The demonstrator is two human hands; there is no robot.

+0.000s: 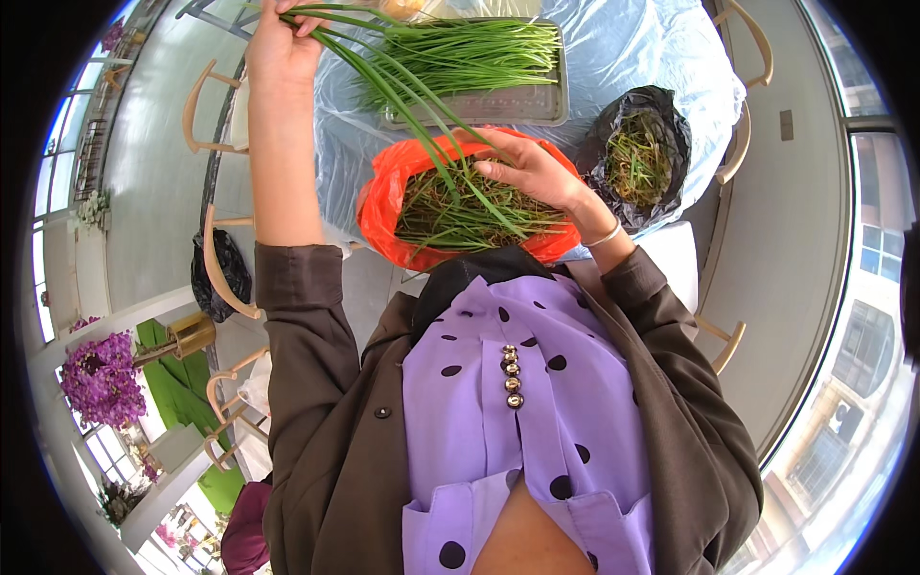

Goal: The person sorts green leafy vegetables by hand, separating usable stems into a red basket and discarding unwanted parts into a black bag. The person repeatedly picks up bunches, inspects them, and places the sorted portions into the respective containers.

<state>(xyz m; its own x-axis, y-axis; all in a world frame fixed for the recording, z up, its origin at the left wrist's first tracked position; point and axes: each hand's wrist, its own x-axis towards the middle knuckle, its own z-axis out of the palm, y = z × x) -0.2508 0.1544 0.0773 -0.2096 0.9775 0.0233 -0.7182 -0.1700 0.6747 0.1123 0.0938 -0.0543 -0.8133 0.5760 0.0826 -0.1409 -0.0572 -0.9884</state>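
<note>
My left hand (pixel 287 36), raised at the top left, grips one end of several long green garlic chives (pixel 384 83). Their leaves hang diagonally down to the right. Over an orange-red plastic bag (pixel 377 208), my right hand (pixel 532 169) has its fingers extended and its thumb apart, close to the hanging leaves. Whether it touches them is unclear. Loose chives with brownish bits (pixel 460 215) fill the bag. Beyond it, a bundle of green chives (pixel 474 54) lies lengthwise on a shallow rectangular tray (pixel 496 111).
A black plastic bag (pixel 679 162) holding trimmings stands right of the red one. Clear plastic film covers the round table (pixel 632 43). Wooden chairs (pixel 198 108) surround it, and another black bag (pixel 219 277) hangs by a chair at left. Part of a person in maroon (pixel 246 528) appears lower left.
</note>
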